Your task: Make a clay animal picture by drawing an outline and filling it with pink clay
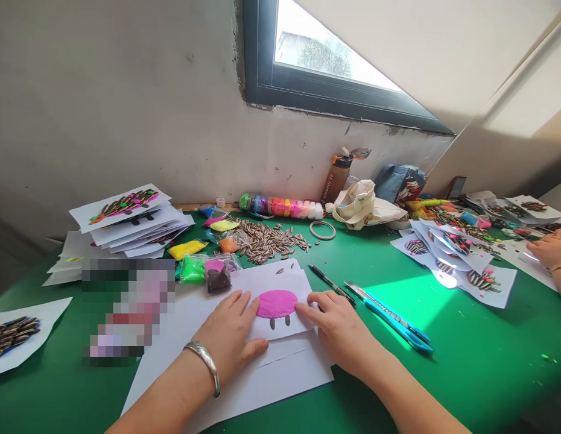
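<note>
A flat magenta oval of modelling clay (277, 304) lies on a small white paper card (280, 333), with two short dark legs under it. Beneath the card are larger white sheets (303, 380). My left hand (233, 328), with a silver bangle at the wrist, rests flat at the left side of the card, fingers stretched out and tips by the oval's left edge. On the other side my right hand (339, 325) touches the card's right edge, fingers extended near the oval. Neither hand grips anything. A loose sunflower seed (280, 271) lies at the card's top.
Right of the sheets lie a black pen (330, 283) and a blue utility knife (391, 316). Behind are clay bags (192, 269), a sunflower seed pile (266, 240) and a tape roll (323, 230). Seed pictures (126, 211) are stacked left. Another person's hand (552, 250) is far right.
</note>
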`<state>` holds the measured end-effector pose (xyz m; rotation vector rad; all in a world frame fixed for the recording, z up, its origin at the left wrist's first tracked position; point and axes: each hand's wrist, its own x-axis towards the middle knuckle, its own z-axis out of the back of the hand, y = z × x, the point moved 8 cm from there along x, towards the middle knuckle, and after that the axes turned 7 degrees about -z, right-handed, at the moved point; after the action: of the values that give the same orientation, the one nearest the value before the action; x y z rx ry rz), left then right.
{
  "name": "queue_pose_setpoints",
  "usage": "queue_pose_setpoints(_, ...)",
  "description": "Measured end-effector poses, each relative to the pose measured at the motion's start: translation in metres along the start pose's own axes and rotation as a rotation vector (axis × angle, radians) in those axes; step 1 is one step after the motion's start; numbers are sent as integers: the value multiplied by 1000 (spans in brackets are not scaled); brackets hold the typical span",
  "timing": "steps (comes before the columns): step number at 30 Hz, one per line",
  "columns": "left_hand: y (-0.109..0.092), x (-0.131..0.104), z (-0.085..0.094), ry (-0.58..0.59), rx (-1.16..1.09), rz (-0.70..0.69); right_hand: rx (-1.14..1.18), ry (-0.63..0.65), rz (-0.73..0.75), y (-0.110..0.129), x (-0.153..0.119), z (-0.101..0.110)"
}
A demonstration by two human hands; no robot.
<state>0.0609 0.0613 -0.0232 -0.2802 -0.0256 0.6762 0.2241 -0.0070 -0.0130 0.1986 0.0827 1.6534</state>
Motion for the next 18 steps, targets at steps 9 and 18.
queue_pose_setpoints(9, 1, -1, -2, -2, 10, -1, 38, -19, -17, -3, 4, -1)
queue_pose_setpoints(18, -3, 1, 1, 86, 18, 18, 3, -20, -46, -5, 8, -4)
